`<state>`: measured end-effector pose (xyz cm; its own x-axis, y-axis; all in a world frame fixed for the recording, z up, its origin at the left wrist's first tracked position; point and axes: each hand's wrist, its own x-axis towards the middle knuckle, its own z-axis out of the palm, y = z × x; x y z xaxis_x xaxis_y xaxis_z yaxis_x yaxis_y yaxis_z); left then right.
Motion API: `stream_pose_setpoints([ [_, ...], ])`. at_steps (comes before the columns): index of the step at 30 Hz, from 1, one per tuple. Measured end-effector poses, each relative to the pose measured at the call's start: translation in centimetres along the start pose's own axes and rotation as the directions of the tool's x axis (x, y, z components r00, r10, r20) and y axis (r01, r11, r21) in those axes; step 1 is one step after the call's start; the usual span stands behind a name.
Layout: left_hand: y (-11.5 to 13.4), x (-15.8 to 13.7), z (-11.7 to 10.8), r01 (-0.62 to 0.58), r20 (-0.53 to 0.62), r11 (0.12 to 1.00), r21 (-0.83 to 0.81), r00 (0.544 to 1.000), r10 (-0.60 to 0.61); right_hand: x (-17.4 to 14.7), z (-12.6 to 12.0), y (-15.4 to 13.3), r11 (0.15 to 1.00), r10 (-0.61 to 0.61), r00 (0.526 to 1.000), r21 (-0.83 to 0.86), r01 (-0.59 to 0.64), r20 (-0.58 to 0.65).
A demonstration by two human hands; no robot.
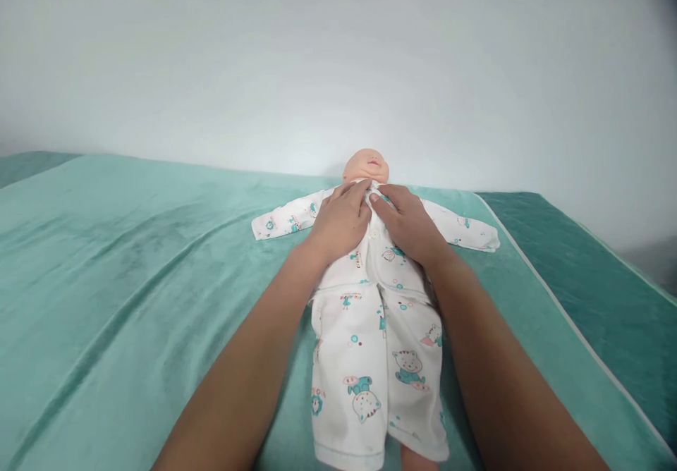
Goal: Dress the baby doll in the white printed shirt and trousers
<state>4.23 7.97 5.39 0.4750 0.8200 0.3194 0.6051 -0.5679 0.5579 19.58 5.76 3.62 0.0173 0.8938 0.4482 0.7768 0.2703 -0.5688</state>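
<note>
A baby doll lies on its back, its head toward the wall. It wears a white baby shirt printed with small animals, with a button showing on the front, and matching trousers. My left hand is at the shirt's upper front, its fingers closed on the cloth just below the neck. Close beside it, my right hand has thumb and fingertips on the other side of the front opening, near the collar. The cloth under the fingers is mostly hidden. Both sleeves lie stretched out sideways.
Beneath the doll is a light green blanket with folds at the left. A darker green cover shows along the right, past a pale edge strip. A white wall rises right behind the doll's head.
</note>
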Motion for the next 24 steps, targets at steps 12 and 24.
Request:
stream_pose_setpoints([
  [12,-0.4,0.3,0.4,0.015,-0.014,0.999,-0.031,1.000,-0.015,1.1,0.5,1.9,0.995,-0.093,0.995,-0.027,0.094,0.044],
  [24,0.0,0.2,0.2,0.026,-0.019,0.999,-0.034,0.999,-0.027,1.1,0.0,1.5,0.991,0.131,0.985,0.014,-0.133,0.113],
])
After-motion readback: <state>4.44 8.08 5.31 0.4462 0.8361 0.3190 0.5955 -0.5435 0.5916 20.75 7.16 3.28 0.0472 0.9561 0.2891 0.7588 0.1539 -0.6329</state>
